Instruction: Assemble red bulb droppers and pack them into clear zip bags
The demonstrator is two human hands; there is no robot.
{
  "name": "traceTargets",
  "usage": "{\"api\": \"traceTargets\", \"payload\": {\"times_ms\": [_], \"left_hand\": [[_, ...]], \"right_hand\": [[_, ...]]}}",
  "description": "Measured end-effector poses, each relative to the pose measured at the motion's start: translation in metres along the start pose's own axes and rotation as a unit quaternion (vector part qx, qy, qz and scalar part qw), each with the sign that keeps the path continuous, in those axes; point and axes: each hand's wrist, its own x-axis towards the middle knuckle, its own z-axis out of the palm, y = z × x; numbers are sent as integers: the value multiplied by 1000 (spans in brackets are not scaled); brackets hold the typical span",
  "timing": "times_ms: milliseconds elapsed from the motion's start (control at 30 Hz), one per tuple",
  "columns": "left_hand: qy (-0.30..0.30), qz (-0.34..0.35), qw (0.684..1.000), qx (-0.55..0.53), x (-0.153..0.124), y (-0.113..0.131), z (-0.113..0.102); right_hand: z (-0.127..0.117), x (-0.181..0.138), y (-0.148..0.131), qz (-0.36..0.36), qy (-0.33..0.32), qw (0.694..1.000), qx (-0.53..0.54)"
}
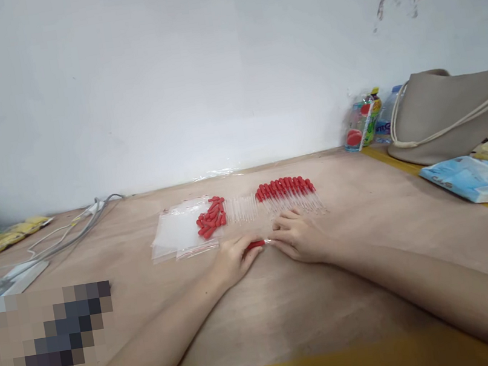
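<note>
Pinching: left hand [234, 262] closed on a red bulb [256, 244] | right hand [301, 240] pinched on a clear tube [267, 241] at the bulb's right end, hands partly hiding both | just beyond, on the table [256, 328]: loose red bulbs [212, 217] over plastic bags [173, 233], bare tubes [241, 209], red-topped tubes [286, 188] in a row | far right: bottles [356, 132], grey bag [449, 115], blue packet [477, 180]
</note>
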Motion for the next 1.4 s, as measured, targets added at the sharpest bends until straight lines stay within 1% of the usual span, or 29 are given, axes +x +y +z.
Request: {"api": "traceTargets", "payload": {"times_ms": [67,133,167,233,267,367,433,500,567,667,833,900,1033,1100,1200,1400], "left_hand": [[0,-51,999,10,-2,-2,-1],[-11,-81,997,6,-2,-3,-2],[-22,-85,996,0,-2,-3,-3],[-44,-78,996,-14,-1,-3,-3],[-53,-72,996,-20,0,-2,-3],[-59,-59,996,-31,1,-1,-4],[-60,-55,996,-35,2,-1,-4],[-61,-56,996,-37,1,-2,-5],[-64,-59,995,-39,1,-2,-5],[-65,-58,995,-42,0,-3,-5],[-60,-49,996,-42,1,-2,-4],[-59,-48,996,-43,1,-2,-4],[-61,-45,996,-46,1,-2,-4],[-63,-42,996,-49,1,-2,-4],[-67,-43,995,-52,2,-2,-5],[-68,-55,995,-51,2,-2,-5]], "right_hand": [[-5,1,7,52,-26,998,-18],[-8,4,20,147,-43,988,3],[-9,7,28,205,-49,977,24],[-9,16,45,310,-56,947,61],[-7,21,53,350,-64,933,62],[2,41,68,459,-70,885,1],[12,53,71,519,-66,852,-34],[22,63,72,552,-67,830,-46],[32,68,72,567,-74,819,-45],[40,70,75,576,-84,812,-40],[40,68,76,567,-95,817,-40],[39,69,72,557,-98,824,-38],[42,79,56,498,-122,858,-27],[46,85,48,485,-133,864,-22],[52,92,42,492,-148,858,-14],[58,99,43,507,-177,843,10]]}}
